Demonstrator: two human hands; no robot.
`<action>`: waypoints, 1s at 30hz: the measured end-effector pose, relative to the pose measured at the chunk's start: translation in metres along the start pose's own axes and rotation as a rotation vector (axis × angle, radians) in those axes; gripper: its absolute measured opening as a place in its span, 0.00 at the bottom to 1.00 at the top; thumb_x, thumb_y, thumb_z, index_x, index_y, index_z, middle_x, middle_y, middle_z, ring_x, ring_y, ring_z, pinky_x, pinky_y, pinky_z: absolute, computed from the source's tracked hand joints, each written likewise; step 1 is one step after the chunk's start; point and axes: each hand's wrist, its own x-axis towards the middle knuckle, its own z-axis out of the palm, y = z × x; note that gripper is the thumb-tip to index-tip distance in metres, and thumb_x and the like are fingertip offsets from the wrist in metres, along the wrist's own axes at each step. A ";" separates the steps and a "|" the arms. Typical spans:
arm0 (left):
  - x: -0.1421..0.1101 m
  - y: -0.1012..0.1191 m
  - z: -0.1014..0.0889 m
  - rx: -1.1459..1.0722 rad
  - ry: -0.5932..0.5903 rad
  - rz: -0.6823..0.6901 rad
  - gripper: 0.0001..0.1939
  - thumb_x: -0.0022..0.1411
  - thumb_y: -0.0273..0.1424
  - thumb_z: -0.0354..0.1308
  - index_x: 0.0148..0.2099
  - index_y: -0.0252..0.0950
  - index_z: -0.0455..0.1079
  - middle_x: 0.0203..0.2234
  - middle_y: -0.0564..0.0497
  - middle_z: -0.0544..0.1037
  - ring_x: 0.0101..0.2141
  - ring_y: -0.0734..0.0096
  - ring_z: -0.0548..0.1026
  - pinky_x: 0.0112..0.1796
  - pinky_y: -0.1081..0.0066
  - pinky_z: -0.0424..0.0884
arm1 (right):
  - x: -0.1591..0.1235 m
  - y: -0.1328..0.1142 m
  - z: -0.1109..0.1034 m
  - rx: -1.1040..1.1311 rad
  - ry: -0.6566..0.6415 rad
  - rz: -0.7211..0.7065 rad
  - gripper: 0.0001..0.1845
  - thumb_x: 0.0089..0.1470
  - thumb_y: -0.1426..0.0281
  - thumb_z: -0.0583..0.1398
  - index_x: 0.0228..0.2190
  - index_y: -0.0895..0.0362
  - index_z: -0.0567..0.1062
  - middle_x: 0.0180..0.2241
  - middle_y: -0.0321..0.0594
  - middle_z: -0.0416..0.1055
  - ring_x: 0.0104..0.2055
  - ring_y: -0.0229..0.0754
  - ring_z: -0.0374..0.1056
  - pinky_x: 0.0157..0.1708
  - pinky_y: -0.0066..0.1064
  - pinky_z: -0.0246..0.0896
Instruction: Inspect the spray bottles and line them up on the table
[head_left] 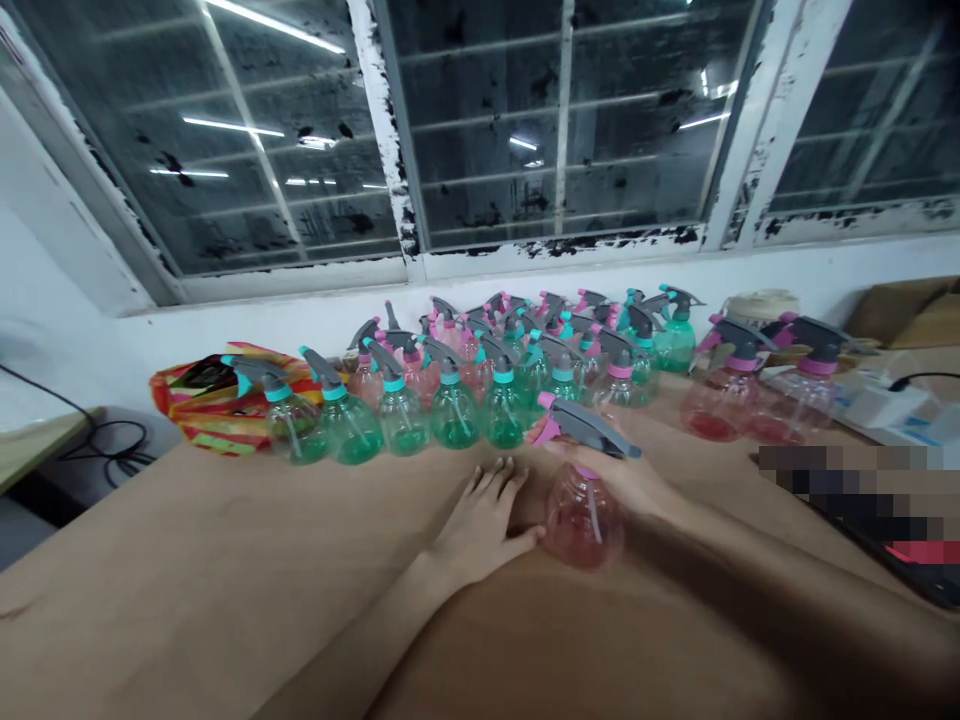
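Note:
A pink spray bottle with a grey and pink trigger head stands on the wooden table in front of me. My right hand is closed around its neck, just under the trigger head, which hides part of the fingers. Left of the bottle, my left hand lies flat on the tabletop with its fingers spread. Its thumb tip reaches the bottle's side; whether it touches, I cannot tell. Just beyond my hands stands a row of green spray bottles, with pink and green ones packed behind.
Two pink spray bottles stand at the right, near a white power strip. A dark, partly pixelated object lies at the right edge. A colourful bag sits at the back left, by a black cable. Windows rise behind the table.

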 end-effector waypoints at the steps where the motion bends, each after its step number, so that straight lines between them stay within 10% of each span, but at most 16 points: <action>1: 0.000 0.000 0.000 -0.005 0.002 0.001 0.35 0.62 0.48 0.50 0.63 0.32 0.51 0.62 0.40 0.55 0.62 0.55 0.50 0.59 0.53 0.48 | 0.002 0.001 0.001 0.001 -0.013 -0.010 0.07 0.51 0.61 0.59 0.31 0.49 0.76 0.33 0.34 0.76 0.38 0.45 0.71 0.43 0.40 0.65; 20: 0.003 -0.012 0.000 -0.026 0.027 -0.039 0.29 0.64 0.40 0.51 0.63 0.32 0.53 0.59 0.43 0.61 0.58 0.60 0.59 0.57 0.59 0.55 | -0.004 0.000 -0.001 -0.122 0.040 -0.025 0.10 0.50 0.60 0.61 0.23 0.51 0.69 0.21 0.32 0.66 0.24 0.39 0.63 0.26 0.32 0.63; 30: 0.003 -0.018 0.009 -0.044 0.080 -0.025 0.28 0.64 0.40 0.52 0.62 0.35 0.53 0.59 0.44 0.61 0.58 0.59 0.59 0.57 0.57 0.56 | -0.004 -0.005 -0.007 0.191 -0.097 -0.020 0.14 0.52 0.66 0.61 0.42 0.47 0.74 0.41 0.37 0.75 0.46 0.47 0.70 0.51 0.42 0.61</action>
